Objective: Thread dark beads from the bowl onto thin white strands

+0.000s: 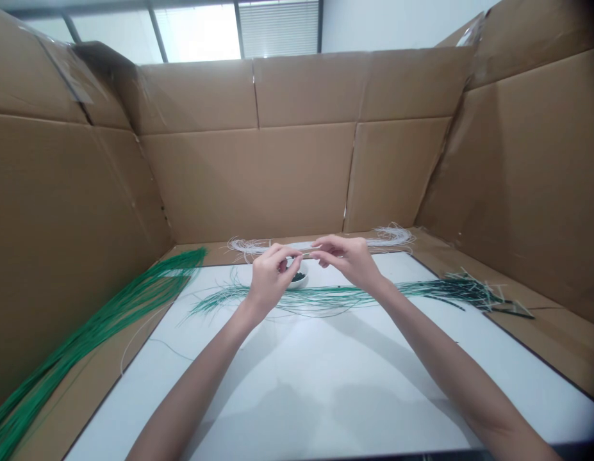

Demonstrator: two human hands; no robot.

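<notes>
Above a small white bowl (304, 282) my left hand (272, 275) is closed, thumb and index finger pinched together. Facing it, my right hand (347, 259) has its thumb and fingers drawn in towards the same spot. A thin pale strand (307, 253) spans the small gap between the two sets of fingertips; its ends are hidden in the fingers. Small dark pieces (298, 276) lie in the bowl, partly behind my left hand. Under both hands a bundle of thin green strands (335, 296) stretches across the white board (297, 358).
Dark, thicker ends of the bundle (464, 288) spread out at the right. White strands (393, 237) lie along the back. A large green strand bundle (109, 320) runs down the left side. Cardboard walls (248, 179) enclose the back and both sides.
</notes>
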